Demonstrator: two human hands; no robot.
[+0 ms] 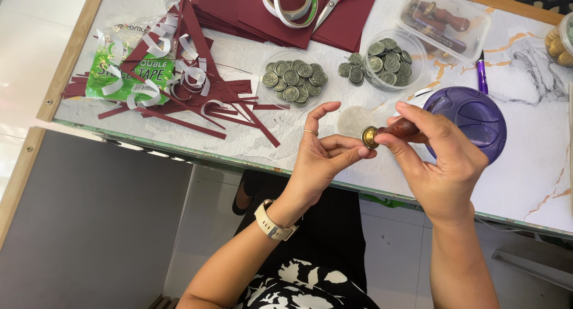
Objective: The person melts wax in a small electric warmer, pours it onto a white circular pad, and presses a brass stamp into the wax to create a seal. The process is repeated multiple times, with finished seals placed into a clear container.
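Observation:
My right hand (439, 157) grips a wax seal stamp (388, 131) by its dark red wooden handle, held sideways over the table's front edge. The stamp's round brass head (369, 137) points left. My left hand (325, 157) pinches that brass head with thumb and fingers; its index finger is raised and bent. A ring sits on one left finger and a pale watch (271, 224) on the wrist. Just behind the hands lies a small translucent round disc (353, 119) on the marble-patterned table (525, 177).
A purple round lid (474, 121) lies right of the hands. Behind are a clear dish of greenish wax seals (293, 81), a tub of more seals (389, 59), a clear box of stamps (444, 21), dark red paper strips (203, 103), a tape pack (128, 73), scissors (337, 1).

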